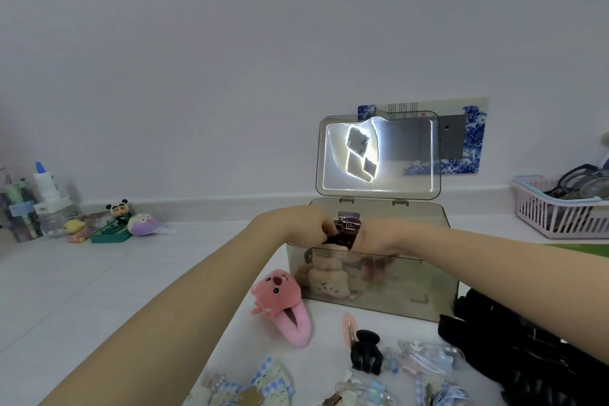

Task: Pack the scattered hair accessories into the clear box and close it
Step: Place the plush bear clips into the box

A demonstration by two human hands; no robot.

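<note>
Over the open clear box (pixel 372 287), the left hand (pixel 309 224) has its grip pinched on a dark red claw clip (pixel 346 229), while the right hand (pixel 379 237) presses against the clip's other side, its fingers hidden so I cannot tell how closed they are. The clip looks stiff, light, glossy and likely slippery, so the hinge end seems the best hold. Both forearms reach forward, meeting above the box's front rim, with a pink plush clip (pixel 283 303) and a black claw clip (pixel 365 353) lying on the desk (pixel 323 339) nearby.

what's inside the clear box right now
Through the clear box wall, a few beige fuzzy accessories lie at its left end. The right hand reaches in, hiding whatever sits beneath it; the rest looks bare, though glare blurs it.
</note>
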